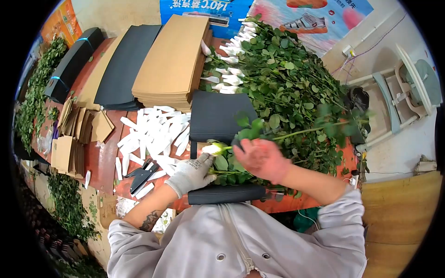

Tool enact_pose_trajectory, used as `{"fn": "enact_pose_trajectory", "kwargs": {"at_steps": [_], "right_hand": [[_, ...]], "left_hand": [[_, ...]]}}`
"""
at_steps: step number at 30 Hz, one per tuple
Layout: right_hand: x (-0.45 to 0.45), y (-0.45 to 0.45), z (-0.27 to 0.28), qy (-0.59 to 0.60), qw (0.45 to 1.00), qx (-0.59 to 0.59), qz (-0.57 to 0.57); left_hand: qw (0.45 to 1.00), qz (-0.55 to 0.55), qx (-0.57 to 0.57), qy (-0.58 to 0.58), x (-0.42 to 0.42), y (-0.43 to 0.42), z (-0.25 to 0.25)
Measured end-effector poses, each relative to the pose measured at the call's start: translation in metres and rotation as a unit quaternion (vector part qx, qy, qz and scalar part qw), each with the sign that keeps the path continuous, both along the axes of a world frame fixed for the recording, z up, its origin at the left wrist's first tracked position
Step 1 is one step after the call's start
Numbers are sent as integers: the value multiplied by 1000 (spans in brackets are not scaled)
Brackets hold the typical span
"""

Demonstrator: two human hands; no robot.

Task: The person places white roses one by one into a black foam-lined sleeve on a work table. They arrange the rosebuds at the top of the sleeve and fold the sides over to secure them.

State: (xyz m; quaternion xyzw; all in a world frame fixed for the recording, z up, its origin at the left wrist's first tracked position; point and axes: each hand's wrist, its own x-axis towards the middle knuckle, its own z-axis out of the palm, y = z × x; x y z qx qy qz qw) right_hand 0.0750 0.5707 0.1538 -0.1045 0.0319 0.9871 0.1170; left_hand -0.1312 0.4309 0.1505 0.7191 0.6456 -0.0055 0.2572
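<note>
A white rose bud (213, 148) lies at the fingertips of my left hand (191, 174), which wears a pale glove and has its fingers bent. From the bud a long green stem (309, 132) runs right, its leaves smeared by motion. My right hand (262, 160), in a reddish glove, is over the stem and blurred; what its fingers hold is unclear. More leafy stems (230, 176) lie below my hands, by a rolled black sheet (227, 195). Behind them is a stack of black sheets (221, 116).
White sleeves (155, 134) and a black stapler (143, 176) lie to the left. A brown cardboard stack (169, 62) and black sheets (127, 65) stand behind. Piled roses (292, 78) cover the right side. A high chair (394, 97) stands beyond.
</note>
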Motion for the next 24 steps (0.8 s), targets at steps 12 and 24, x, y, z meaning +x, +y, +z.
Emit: {"fn": "enact_pose_trajectory", "kwargs": {"at_steps": [12,24], "right_hand": [[-18,26,-122,-19,811,-584,-9],[-47,-7,-37,220,87,-962,-139]], "left_hand": [[999,1,48,-11,0,-12,-3],[999,-29,21,-26,-5,-1,0]]}}
